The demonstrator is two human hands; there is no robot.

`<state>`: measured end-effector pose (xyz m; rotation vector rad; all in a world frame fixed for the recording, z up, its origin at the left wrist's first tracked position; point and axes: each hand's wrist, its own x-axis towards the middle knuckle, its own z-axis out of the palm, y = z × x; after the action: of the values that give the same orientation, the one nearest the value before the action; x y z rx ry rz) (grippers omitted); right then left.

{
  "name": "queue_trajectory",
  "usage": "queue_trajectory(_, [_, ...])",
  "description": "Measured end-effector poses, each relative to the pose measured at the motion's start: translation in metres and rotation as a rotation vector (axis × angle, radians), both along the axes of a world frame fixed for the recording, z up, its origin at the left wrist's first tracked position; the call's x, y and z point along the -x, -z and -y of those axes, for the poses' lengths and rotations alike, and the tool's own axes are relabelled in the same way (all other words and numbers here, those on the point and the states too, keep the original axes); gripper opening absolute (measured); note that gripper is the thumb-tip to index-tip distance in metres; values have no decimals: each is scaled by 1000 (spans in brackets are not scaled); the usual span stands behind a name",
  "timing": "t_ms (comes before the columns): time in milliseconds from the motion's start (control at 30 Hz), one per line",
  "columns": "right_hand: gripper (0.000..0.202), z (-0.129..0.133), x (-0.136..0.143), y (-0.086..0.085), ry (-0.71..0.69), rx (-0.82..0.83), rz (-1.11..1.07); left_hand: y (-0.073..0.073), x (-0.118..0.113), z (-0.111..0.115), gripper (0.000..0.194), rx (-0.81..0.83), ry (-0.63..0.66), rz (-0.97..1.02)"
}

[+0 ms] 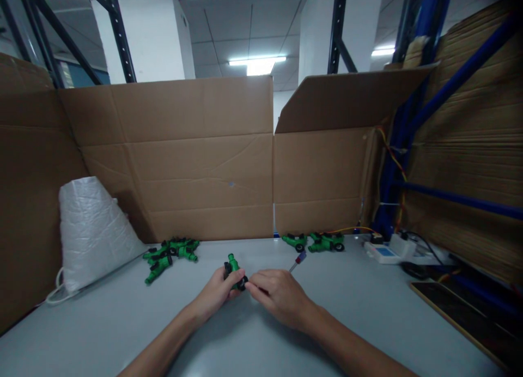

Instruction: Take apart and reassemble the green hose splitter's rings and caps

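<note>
Above the table's middle, my left hand [218, 291] is closed around a small green toy vehicle [233, 262] with black wheels. My right hand [281, 295] is closed too, its thumb and forefinger pinched together right by the toy's wheel at the near end. Whatever sits between those fingertips is too small to make out. Just beyond the right knuckles shows a screwdriver [300, 257] with a dark red and purple handle. Its thin shaft runs down behind the hand, and I cannot tell whether it touches the hand.
Several green toy vehicles [158, 269] are heaped at the back left, and more green toys [326, 242] stand at the back right. A white bag [96, 235] rests on the left. Cardboard walls [196, 170] enclose the table. A power strip [384, 253] with cables lies right.
</note>
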<state>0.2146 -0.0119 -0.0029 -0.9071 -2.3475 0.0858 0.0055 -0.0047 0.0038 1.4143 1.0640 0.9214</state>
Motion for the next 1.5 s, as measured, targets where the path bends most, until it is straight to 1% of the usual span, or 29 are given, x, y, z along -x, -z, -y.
queue_trajectory(167, [42,-2,-2,1,-50,7,-23,2,2,-1,57,-11,-19,-22])
queue_trajectory(367, [43,-3,-3,1,-72,26,-37,4,3,-2,54,11,-31,-35])
queue_trajectory(533, [47,-2,-4,-1,-94,23,-46,3,2,0,58,33,-50,-54])
queue_trajectory(667, [48,0,-2,-3,-106,15,-50,0,1,2,63,59,-4,-53])
queue_trajectory(733, [47,-1,-1,-3,-85,-4,-51,0,0,2,63,57,26,-37])
queue_trajectory(833, [45,-3,-3,0,-29,-10,-32,1,-2,-1,64,8,31,-42])
queue_trajectory(900, [42,-4,-5,1,5,3,-9,3,-3,-3,64,-32,9,-56])
queue_trajectory(1033, [36,-4,-5,4,62,14,47,7,-7,-5,64,-84,-80,-58])
queue_trajectory(1167, [33,0,-2,3,91,22,56,9,-6,-6,61,-113,-90,-75])
queue_trajectory(1367, [31,4,2,3,118,33,64,13,-3,-8,59,-221,-97,-146])
queue_trajectory(1433, [29,5,3,2,111,35,61,12,-3,-7,58,-252,-89,-177])
queue_trajectory(1500, [29,5,4,1,98,44,44,10,-4,-5,59,-232,-69,-173])
